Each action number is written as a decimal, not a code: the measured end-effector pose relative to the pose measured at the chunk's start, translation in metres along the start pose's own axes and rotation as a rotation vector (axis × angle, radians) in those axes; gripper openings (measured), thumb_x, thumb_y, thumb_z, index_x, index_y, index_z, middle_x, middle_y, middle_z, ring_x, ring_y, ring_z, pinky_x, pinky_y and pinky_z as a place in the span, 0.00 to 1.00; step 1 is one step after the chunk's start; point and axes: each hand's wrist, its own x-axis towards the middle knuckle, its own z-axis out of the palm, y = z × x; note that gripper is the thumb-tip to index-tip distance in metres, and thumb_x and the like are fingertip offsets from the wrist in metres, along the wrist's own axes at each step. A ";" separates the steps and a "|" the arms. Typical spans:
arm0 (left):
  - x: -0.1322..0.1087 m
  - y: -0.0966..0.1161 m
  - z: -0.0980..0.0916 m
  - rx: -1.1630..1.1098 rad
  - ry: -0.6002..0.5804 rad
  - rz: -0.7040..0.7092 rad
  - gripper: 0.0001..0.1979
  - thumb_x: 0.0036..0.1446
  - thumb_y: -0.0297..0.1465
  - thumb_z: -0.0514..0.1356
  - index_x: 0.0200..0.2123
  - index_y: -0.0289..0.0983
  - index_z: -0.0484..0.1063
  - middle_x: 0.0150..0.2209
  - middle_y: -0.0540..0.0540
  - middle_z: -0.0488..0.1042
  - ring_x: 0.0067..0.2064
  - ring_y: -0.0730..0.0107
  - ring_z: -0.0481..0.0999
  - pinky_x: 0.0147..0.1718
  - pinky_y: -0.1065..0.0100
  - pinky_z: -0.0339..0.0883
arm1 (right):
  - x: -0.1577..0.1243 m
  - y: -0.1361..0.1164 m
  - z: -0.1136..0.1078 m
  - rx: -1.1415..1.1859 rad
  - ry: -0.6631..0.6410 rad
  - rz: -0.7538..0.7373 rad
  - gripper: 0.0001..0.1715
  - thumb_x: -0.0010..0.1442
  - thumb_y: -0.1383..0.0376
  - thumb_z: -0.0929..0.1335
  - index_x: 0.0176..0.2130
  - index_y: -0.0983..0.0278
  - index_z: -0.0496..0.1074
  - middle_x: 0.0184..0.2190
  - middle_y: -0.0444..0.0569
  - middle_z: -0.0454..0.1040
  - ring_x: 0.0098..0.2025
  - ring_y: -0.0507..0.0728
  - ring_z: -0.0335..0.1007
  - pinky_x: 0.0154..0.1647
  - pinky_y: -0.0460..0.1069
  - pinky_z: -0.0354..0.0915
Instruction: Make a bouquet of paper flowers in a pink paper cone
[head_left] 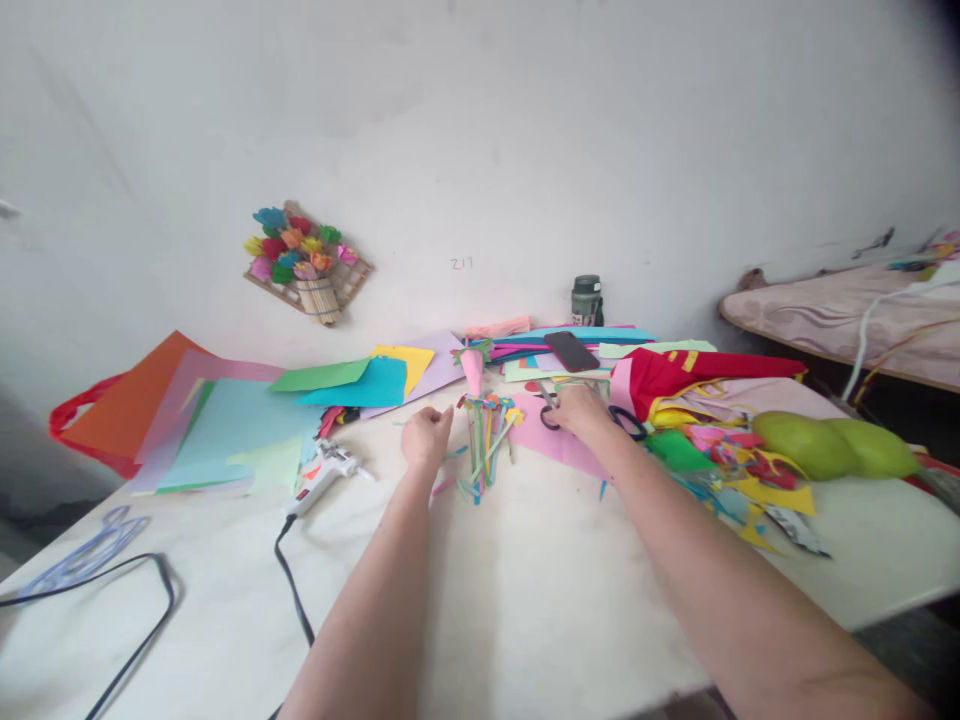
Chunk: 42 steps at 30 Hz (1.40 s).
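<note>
My left hand (426, 437) rests on the white table (525, 580) with its fingers curled in; I cannot make out anything in it. Just right of it lies a bundle of coloured paper strips and stems (486, 437). My right hand (579, 410) is closed over the black-handled scissors (628, 423), which lie on a pink sheet (555, 435). A pink paper cone (472, 368) stands behind the strips.
A white glue gun (324, 470) with a black cord (292, 590) lies at the left. Coloured paper sheets (240, 425) spread along the wall, a phone (571, 351) and a green bottle (586, 300) behind. Paper scraps (739, 480) and two green fruits (832, 446) are at the right.
</note>
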 end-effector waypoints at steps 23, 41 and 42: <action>-0.001 -0.015 0.014 -0.140 0.354 -0.014 0.14 0.56 0.37 0.53 0.23 0.40 0.72 0.28 0.43 0.70 0.44 0.59 0.68 0.41 0.64 0.60 | 0.100 -0.092 0.037 0.898 -0.172 0.012 0.20 0.42 0.55 0.74 0.30 0.64 0.67 0.19 0.44 0.65 0.24 0.53 0.64 0.23 0.47 0.59; 0.003 -0.006 0.018 -0.160 0.361 0.092 0.15 0.57 0.38 0.54 0.23 0.39 0.72 0.27 0.43 0.72 0.41 0.60 0.69 0.42 0.64 0.60 | 0.143 -0.114 0.046 0.832 -0.085 -0.040 0.11 0.51 0.60 0.68 0.31 0.66 0.69 0.25 0.51 0.71 0.29 0.56 0.69 0.27 0.48 0.62; 0.003 -0.005 0.015 -0.181 0.367 0.088 0.14 0.57 0.39 0.54 0.25 0.39 0.73 0.28 0.43 0.72 0.42 0.59 0.69 0.43 0.63 0.60 | 0.141 -0.116 0.039 0.837 -0.051 -0.061 0.12 0.51 0.59 0.68 0.32 0.66 0.70 0.27 0.51 0.72 0.31 0.56 0.70 0.28 0.47 0.63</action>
